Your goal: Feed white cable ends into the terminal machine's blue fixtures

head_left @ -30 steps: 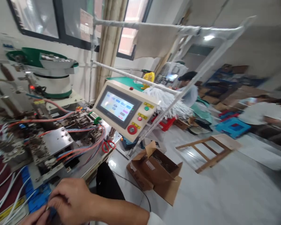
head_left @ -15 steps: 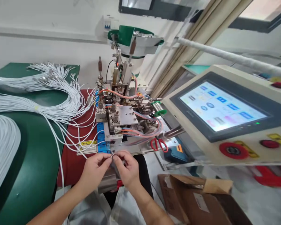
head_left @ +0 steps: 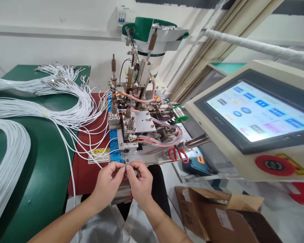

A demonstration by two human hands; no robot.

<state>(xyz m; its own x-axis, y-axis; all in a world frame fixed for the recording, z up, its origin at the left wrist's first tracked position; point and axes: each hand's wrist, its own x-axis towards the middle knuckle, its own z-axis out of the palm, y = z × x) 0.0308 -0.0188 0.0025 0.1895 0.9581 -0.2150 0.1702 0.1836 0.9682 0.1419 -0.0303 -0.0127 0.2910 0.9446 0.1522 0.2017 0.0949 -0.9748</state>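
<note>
Fingertips nearly touching, my two hands meet at the front edge of the machine (head_left: 142,122). My left hand (head_left: 108,182) pinches the end of a white cable (head_left: 97,163), which runs up to its fingers from the left. My right hand (head_left: 140,180) is pinched closed at the cable's tip; what lies between its fingers is too small to make out. Just beyond the hands, other white cables rest in the blue holders (head_left: 114,145) along the machine's left side. A big bundle of white cables (head_left: 66,108) lies on the green table (head_left: 38,168).
Red-handled scissors (head_left: 178,155) lie at the machine's front right. A control panel with a lit screen (head_left: 260,108) juts in at the right, above an open cardboard box (head_left: 218,216). A green and white bowl feeder (head_left: 152,37) stands behind.
The view has shifted, so the machine and panel appear further right and slightly higher. Both hands keep their pinch at nearly the same place by the machine's front edge.
</note>
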